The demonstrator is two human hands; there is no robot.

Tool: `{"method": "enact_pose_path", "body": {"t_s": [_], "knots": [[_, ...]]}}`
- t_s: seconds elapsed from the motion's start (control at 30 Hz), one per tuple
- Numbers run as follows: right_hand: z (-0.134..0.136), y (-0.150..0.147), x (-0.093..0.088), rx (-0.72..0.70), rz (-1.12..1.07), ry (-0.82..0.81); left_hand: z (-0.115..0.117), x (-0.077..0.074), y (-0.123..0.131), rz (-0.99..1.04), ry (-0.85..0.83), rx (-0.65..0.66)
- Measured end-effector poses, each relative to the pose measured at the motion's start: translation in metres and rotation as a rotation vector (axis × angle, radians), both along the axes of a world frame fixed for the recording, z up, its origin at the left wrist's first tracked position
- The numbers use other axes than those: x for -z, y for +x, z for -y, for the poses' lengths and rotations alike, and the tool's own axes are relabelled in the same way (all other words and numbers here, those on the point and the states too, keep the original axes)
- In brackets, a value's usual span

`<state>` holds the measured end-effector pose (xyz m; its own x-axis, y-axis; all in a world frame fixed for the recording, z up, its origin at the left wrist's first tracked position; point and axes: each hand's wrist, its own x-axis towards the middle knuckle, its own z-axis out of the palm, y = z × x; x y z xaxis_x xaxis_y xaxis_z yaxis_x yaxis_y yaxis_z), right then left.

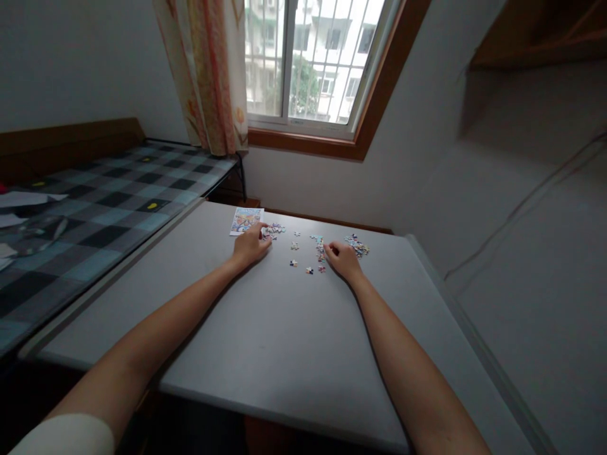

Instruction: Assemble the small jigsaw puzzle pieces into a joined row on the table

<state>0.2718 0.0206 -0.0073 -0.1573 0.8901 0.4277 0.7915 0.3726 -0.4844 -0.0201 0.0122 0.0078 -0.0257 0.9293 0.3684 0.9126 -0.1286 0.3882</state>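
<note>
Small colourful jigsaw pieces [320,248] lie scattered on the far part of a grey table [284,328]. A little printed picture card [246,220] lies at the far left of them. My left hand [250,246] rests on the table with fingers curled, its fingertips touching a small cluster of pieces [274,230] beside the card. My right hand [344,260] rests fingers curled and pinched at a piece next to a strip of joined pieces; a loose pile [356,245] lies just beyond it.
A bed with a checked cover [95,208] and papers on it runs along the table's left edge. A window [313,63] with a curtain [208,76] is behind the table. A white wall [521,208] closes the right side.
</note>
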Motion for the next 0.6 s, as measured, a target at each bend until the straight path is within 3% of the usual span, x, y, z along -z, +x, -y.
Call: {"method": "enact_pose_path", "body": {"t_s": [0.2,0.47,0.6], "knots": [[-0.0007,-0.0009,-0.0006,0.029,0.024,0.012,0.003,-0.0004,0.0111,-0.254,0.029,0.042],[0.0008,-0.0015,-0.0022,0.054,0.065,0.003,-0.0012,0.0071,0.0074,-0.28,0.187,0.259],[0.0001,-0.0018,-0.0025,0.048,0.068,0.001,-0.0017,0.0072,0.0065,-0.255,0.168,0.26]]}}
